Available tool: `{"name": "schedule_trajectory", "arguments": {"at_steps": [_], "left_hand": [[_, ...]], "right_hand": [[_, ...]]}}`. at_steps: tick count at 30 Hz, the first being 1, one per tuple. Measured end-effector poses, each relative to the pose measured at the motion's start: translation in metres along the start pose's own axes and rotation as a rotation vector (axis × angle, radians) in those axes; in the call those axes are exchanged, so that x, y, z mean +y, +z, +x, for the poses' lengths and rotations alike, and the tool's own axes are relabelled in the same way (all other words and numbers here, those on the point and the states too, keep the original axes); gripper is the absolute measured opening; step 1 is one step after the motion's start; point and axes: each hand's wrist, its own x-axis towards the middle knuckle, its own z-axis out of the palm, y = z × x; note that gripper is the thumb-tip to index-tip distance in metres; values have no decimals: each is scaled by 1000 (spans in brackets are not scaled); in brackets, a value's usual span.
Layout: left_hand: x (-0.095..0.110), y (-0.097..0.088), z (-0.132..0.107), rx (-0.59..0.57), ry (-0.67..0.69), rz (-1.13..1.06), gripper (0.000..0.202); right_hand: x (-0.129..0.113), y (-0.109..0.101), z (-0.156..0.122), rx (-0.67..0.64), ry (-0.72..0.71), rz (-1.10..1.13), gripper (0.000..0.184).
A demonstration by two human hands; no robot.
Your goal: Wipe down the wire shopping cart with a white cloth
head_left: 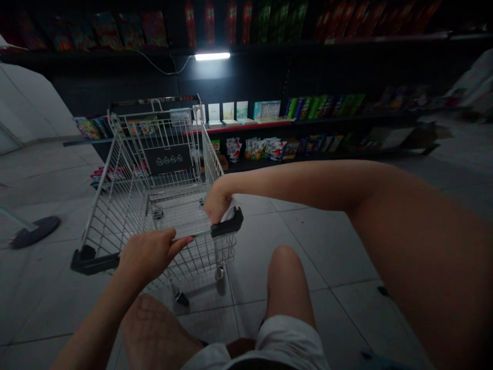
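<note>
A metal-wire shopping cart point(103, 205) stands in front of me. My left hand point(148, 254) is closed around its near handle bar point(202, 235), between the black corner pieces. My right hand point(217, 203) is bent down at the wrist over the cart's near right corner, just inside the black corner piece point(228, 224). Beneath that wrist shows a white cloth-like piece point(228, 214), seemingly in the hand. The right fingertips are mostly hidden. Inside the basket I see only bare wire and the floor through it.
Dark shelves point(246, 67) ahead carry bottles point(231, 23), books point(229, 112) and snack bags point(275, 149). A lit tube lamp point(212, 56) hangs under the upper shelf. To the left, a round stand base point(35, 232) rests on the tiled floor point(327, 246). My knees are close behind the cart.
</note>
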Motion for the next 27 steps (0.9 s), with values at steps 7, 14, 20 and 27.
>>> {"name": "schedule_trajectory", "arguments": {"at_steps": [7, 14, 20, 27], "left_hand": [[-10, 2, 2, -5, 15, -6, 64], [-13, -7, 6, -17, 20, -198, 66], [34, -24, 30, 110, 284, -234, 66], [57, -17, 48, 24, 273, -148, 45]], "right_hand": [[8, -33, 29, -557, -32, -25, 58], [-49, -115, 74, -1013, -250, 11, 24], [-50, -126, -32, 46, -211, -12, 23], [-31, -75, -106, 173, 29, 19, 37]]}}
